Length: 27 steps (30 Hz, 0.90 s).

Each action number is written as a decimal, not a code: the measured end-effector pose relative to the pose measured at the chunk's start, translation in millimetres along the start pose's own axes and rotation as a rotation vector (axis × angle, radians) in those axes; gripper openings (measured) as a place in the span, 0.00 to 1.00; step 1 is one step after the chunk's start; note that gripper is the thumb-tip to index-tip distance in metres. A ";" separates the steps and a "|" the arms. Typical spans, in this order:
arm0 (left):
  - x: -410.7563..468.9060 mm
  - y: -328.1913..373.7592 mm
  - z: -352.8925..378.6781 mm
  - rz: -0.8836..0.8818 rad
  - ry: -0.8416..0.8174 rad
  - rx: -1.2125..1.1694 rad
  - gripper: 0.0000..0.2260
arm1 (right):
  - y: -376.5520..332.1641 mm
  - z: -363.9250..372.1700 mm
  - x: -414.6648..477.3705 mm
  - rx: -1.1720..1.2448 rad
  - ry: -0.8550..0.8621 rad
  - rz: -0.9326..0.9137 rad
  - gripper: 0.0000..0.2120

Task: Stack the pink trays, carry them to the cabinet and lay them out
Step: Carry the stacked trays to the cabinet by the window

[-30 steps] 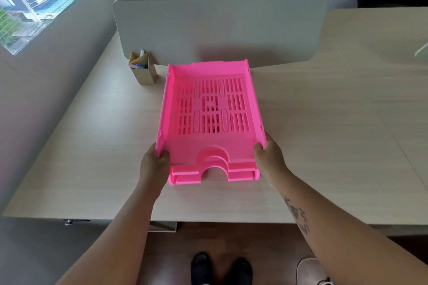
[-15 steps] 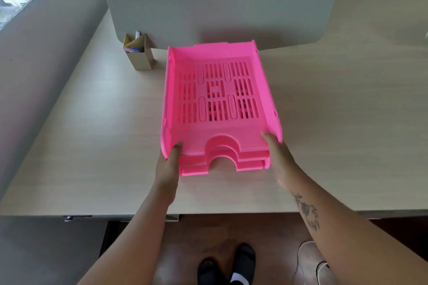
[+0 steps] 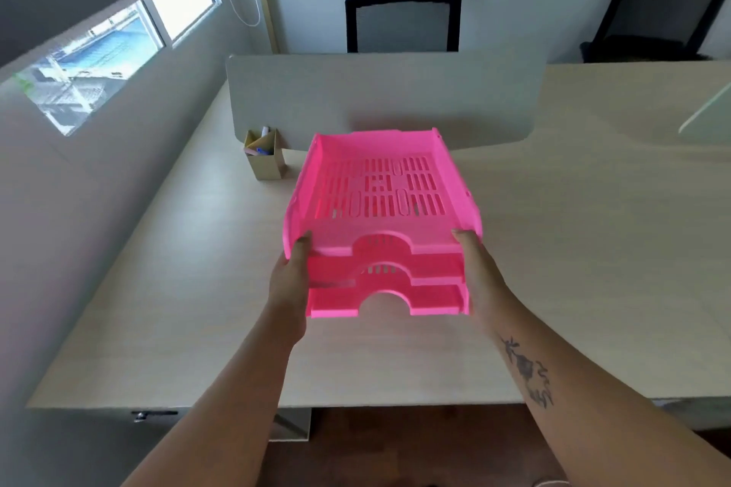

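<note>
Trays, pink plastic, three of them nested in one stack, front edges stepped one below another, each with an arched notch at the middle. Slotted floor on the top one, with rows of short slits and a few longer oval openings. No brand, label or writing legible anywhere on the plastic. Stack held above the desk, tilted with the near end lower, clear of the surface so far as can be judged. Left hand closed on the stack's left front corner, thumb hooked over the top rim, fingers hidden under or behind the side wall. Right hand closed likewise on the right front corner, thumb resting on the top rim, fingers out of sight beneath. Dark tattoo on the right forearm, shape unclear, nothing readable in it. Pale wood-grain desk below, with a grey divider panel standing along its far side. Small cardboard pen holder just left of the stack's far end, near the foot of the panel, with a few pens or markers inside. Black mesh chair behind the panel, a second black chair farther right. Window in the left wall, blurred buildings beyond.
</note>
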<state>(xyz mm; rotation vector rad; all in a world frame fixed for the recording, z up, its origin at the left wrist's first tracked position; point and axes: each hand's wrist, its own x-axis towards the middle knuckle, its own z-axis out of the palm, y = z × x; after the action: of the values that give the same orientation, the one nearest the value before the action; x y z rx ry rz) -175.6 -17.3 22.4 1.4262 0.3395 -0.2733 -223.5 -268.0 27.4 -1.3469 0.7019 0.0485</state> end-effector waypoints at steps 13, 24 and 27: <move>-12.3 140.9 59.8 0.220 0.107 -0.160 0.33 | -166.9 -5.5 4.1 0.035 -0.235 -0.184 0.29; -93.6 143.5 30.3 0.332 0.569 -0.287 0.33 | -206.1 45.7 -6.4 -0.112 -0.637 -0.193 0.27; -142.3 123.8 -6.0 0.316 0.701 -0.315 0.36 | -188.1 78.2 -35.7 -0.160 -0.793 -0.164 0.27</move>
<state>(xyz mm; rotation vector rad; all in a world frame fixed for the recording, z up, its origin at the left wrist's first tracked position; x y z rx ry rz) -259.7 1.9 190.3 1.2018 0.6822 0.5348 -138.9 -232.7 212.8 -1.3870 -0.0840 0.4882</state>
